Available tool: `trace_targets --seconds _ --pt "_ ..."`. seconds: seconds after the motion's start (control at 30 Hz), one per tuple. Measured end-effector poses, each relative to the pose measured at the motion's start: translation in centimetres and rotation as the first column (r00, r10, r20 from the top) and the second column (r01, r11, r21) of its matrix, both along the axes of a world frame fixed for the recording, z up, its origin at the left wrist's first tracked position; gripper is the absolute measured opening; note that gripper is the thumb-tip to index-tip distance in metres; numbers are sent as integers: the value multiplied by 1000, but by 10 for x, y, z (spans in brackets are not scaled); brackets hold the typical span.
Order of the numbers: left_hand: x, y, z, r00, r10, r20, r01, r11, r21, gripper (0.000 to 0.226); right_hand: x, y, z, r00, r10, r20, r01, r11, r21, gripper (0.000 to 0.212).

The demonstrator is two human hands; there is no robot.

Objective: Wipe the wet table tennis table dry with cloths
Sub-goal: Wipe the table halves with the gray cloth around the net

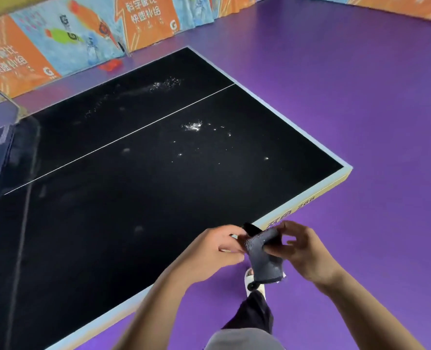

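Left hand (219, 248) and right hand (302, 251) each pinch the grey cloth (262, 258) with curled fingers, held just off the table's (108, 223) near edge, apparently to spread it for wiping; water droplets (191, 127) lie unwiped toward the right-hand end edge

Purple floor (361, 97); orange-blue advertising barriers (143, 21) along far side; red object (111, 64) lying beside barriers.

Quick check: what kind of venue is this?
Most likely an indoor table tennis hall: a black table tennis table with a white centre line, purple sports flooring, and sponsor barrier boards edging the court.
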State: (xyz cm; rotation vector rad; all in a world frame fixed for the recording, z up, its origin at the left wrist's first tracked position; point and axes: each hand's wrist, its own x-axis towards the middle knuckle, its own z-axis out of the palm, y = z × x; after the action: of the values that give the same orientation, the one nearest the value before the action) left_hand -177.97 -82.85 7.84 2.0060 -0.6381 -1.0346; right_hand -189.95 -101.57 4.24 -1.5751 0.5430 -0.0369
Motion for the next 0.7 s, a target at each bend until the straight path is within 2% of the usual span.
trace_targets --seconds 0.1,0.23,0.27,0.3,0.4,0.47,0.53,0.57,0.63,0.7 --pt "38 -29 -14 996 61 60 -59 998 -36 15 32 -29 6 996 91 -1 -90 975 -205 14" --pt "94 -81 -38 924 -33 382 47 999 -27 9 76 -76 22 999 37 -5 -37 961 -275 25" --pt "106 -93 -42 919 -63 388 81 996 -32 12 86 -87 26 1000 12 -3 -12 959 -285 26" --pt "119 -104 -46 938 -85 337 114 991 -69 15 95 -99 31 1000 -15 -6 13 958 -286 27" --pt "151 -135 -47 991 -132 27 135 968 -213 14 123 -130 36 992 -106 -66 89 971 -224 29" --pt "169 -150 -54 999 -29 17 32 970 -240 13 139 -145 33 966 -225 -124 212 971 -107 32" --pt "178 -159 -57 990 99 105 -73 972 -223 23 154 -154 27 901 -382 -205 395 918 26 39" --pt "179 -161 -56 989 120 89 -96 966 -241 25 161 -155 25 864 -436 -250 470 878 91 38" --pt "176 -163 -51 998 43 -36 -52 958 -282 29 177 -153 20 810 -480 -336 553 817 165 30" --pt "164 -169 -45 991 -76 -111 40 954 -299 45 193 -146 15 789 -467 -399 570 799 191 26"
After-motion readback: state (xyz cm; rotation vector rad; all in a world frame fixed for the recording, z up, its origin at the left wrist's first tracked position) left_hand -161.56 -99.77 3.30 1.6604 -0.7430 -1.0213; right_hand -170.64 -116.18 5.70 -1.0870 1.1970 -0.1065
